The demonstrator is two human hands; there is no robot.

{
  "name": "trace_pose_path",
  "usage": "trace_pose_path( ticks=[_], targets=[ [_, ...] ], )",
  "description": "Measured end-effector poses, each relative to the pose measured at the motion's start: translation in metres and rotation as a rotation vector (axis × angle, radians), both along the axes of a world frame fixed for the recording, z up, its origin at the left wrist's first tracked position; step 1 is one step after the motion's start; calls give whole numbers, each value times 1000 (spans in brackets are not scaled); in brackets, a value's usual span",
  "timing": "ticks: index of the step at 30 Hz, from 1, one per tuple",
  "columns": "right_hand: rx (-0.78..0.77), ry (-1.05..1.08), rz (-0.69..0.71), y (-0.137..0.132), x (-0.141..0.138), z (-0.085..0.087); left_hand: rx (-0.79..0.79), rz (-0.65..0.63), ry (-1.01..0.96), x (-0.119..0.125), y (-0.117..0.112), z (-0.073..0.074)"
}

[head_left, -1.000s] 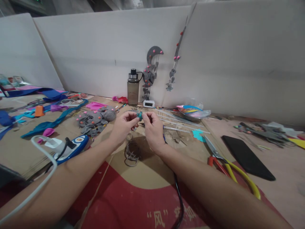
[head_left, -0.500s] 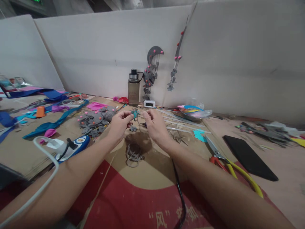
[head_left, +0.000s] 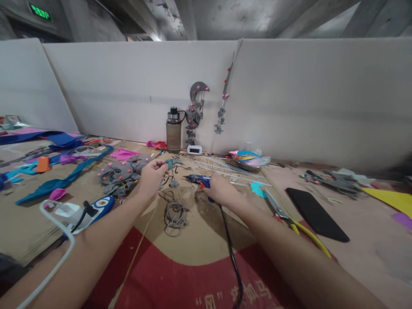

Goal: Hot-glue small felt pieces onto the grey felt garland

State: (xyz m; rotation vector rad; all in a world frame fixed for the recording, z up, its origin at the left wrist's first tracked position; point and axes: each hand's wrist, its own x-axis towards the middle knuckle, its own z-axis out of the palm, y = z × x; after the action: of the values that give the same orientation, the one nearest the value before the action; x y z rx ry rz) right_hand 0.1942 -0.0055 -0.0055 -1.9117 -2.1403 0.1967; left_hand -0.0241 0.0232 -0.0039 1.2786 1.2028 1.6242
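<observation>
My left hand [head_left: 153, 175] pinches a small teal cut-out piece [head_left: 169, 164] between thumb and fingertips; a grey cord and a small grey flower-like shape [head_left: 174, 183] hang just below it. My right hand [head_left: 219, 188] is wrapped round a blue glue gun [head_left: 195, 177], whose nozzle points left toward the teal piece without touching it. The gun's black cord [head_left: 229, 244] runs down toward me. Between my forearms lies a loose coil of grey cord [head_left: 175, 218] on the cardboard [head_left: 189, 249].
Left stand a pile of grey felt pieces [head_left: 120, 174] and a blue power strip [head_left: 103, 207]. Behind are a bottle [head_left: 174, 135], a small clock [head_left: 194, 149] and hanging grey moon ornaments [head_left: 193, 116]. Right lie scissors [head_left: 277, 206], a black phone-like slab [head_left: 315, 214] and a plastic-wrapped bundle [head_left: 249, 159].
My right hand has moved from beside the teal piece down to the glue gun and grips it. My left hand still pinches the teal piece. The head view has tilted up.
</observation>
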Motion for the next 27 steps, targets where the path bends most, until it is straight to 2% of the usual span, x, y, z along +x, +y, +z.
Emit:
trace_pose_path(
  ticks=[2,6,14,18,22,25,27],
  targets=[
    [-21,154,-49,4,2,-6,-27,-8,-16,0,0,0],
    [-192,455,-127,11,5,-8,-52,-52,-49,1,-3,3],
    [-287,680,-178,18,7,-1,-61,-109,-57,0,-7,6],
    [-252,818,-164,17,4,2,-75,-113,-62,-2,-5,3],
    [-91,1035,-88,10,-9,12,-80,-115,-89,-2,-4,1],
    [2,1326,89,0,-20,20,-79,-115,-74,-2,-3,0],
    [6,1422,211,-7,-27,25,-63,-113,-31,-2,-4,0]
  ],
)
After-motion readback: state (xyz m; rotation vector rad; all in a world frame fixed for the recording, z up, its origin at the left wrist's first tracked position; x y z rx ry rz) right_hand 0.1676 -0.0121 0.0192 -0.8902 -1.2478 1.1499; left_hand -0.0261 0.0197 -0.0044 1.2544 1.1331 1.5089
